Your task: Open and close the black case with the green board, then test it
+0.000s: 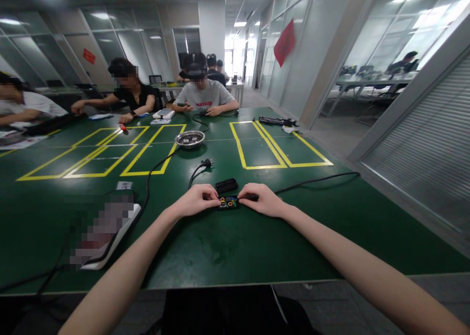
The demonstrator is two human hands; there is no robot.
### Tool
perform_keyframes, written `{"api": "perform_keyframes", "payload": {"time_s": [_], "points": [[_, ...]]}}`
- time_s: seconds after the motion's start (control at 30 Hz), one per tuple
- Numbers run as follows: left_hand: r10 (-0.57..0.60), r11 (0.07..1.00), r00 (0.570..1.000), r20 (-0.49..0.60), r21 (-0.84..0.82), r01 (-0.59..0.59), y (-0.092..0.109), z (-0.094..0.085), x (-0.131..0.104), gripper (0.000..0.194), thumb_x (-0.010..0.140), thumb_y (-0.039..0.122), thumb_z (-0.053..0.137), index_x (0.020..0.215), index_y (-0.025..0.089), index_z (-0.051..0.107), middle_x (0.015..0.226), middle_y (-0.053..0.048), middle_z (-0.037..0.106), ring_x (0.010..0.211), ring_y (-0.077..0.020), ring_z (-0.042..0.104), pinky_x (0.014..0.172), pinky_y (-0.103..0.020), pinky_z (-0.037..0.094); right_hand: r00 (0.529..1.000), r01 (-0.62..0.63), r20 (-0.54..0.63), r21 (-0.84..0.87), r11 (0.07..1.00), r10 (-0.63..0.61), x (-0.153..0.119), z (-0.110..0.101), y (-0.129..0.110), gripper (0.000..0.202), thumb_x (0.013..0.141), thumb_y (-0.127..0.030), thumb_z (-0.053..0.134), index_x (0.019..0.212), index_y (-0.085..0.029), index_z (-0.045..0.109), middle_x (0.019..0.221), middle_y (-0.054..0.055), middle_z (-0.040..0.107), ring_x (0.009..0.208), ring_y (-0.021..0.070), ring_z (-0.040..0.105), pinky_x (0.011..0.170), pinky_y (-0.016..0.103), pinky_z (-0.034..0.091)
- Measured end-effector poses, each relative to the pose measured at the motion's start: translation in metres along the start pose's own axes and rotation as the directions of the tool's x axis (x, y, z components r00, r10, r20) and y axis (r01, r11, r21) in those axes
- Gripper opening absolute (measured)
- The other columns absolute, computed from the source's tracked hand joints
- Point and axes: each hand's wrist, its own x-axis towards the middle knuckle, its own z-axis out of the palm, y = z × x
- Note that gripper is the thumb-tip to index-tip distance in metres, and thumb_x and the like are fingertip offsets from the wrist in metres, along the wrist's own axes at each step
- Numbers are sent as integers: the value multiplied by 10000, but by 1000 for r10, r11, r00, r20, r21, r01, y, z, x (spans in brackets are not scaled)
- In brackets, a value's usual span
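In the head view, a small open black adapter case (228, 207) lies on the green table in front of me. Inside it shows a circuit board (230, 200) with two orange ring-shaped coils and bits of blue and green. My left hand (198, 199) is closed, its fingertips pinching the case's left edge. At the right end, my right hand (261, 199) pinches the black power cord (312, 182) where it meets the case. The exact grip is partly hidden by the fingers. Just behind lies a matching black cover (226, 184). A black plug (207, 163) on its cord rests beyond my left hand.
A metal bowl (190, 139) with small parts stands farther back. A white power strip (110, 247), partly blurred, lies at left with cables. Yellow tape rectangles (264, 167) mark the table. Co-workers (205, 92) sit across it, near a black tool-like object (275, 121).
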Motion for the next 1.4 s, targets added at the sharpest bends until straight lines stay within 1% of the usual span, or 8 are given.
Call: {"api": "perform_keyframes", "payload": {"time_s": [0.17,0.43,0.67,0.73,0.87,1.0,1.17,1.4], "points": [[3,1000,997,82,5,-4,-2,-9,-2,209,887,347,693,820,166,773,968,-71,727,844,-170,653,751,-269,487,999,41,27,-15,999,-41,2,-3,-3,95,956,-240,659,919,-205,739,881,48,731,811,182,676,750,296,520],[-73,995,996,54,66,70,-4,-4,1,242,854,374,697,746,159,727,898,-40,672,691,-127,549,617,-238,419,989,121,103,-135,983,-108,4,-2,-4,128,939,-182,617,814,-204,642,847,35,664,795,179,633,732,279,488],[-39,998,999,1,47,39,2,2,0,233,845,322,665,673,166,652,889,-41,663,768,-155,607,702,-261,475,989,143,61,-134,981,-136,2,0,-7,87,896,-151,614,854,-211,661,919,54,663,891,205,641,810,321,521],[-1,998,1000,5,66,0,4,1,-1,234,859,318,657,678,171,655,911,-47,670,823,-171,629,742,-273,491,994,101,-20,-139,985,-105,2,3,-7,106,899,-160,618,915,-216,706,965,57,656,904,202,647,829,327,534],[38,990,999,35,133,-42,6,-2,-1,229,894,328,638,735,177,703,932,-54,666,838,-175,626,763,-276,497,983,-62,-182,-221,973,21,6,13,-1,342,952,-256,627,1285,-221,694,1202,118,649,1066,246,638,940,410,543],[28,984,999,21,178,-32,5,0,0,221,897,300,618,722,174,669,918,-44,650,809,-168,606,742,-269,481,991,-95,-114,-306,947,62,10,21,9,277,982,-317,636,1224,-251,751,1323,136,667,1199,300,590,1016,524,505],[17,982,1000,10,189,-19,6,5,1,225,894,280,604,698,172,623,921,-39,637,798,-167,590,714,-264,461,988,-94,-136,-150,984,74,10,17,14,152,962,-236,660,978,-233,810,1143,103,726,1081,247,658,963,439,546],[10,991,1000,-28,130,-6,7,5,0,206,869,307,649,718,171,682,876,-41,677,751,-158,605,696,-263,474,982,-82,-162,75,994,93,8,12,7,162,944,-208,660,986,-234,815,1230,91,637,927,180,686,850,358,601]]}}
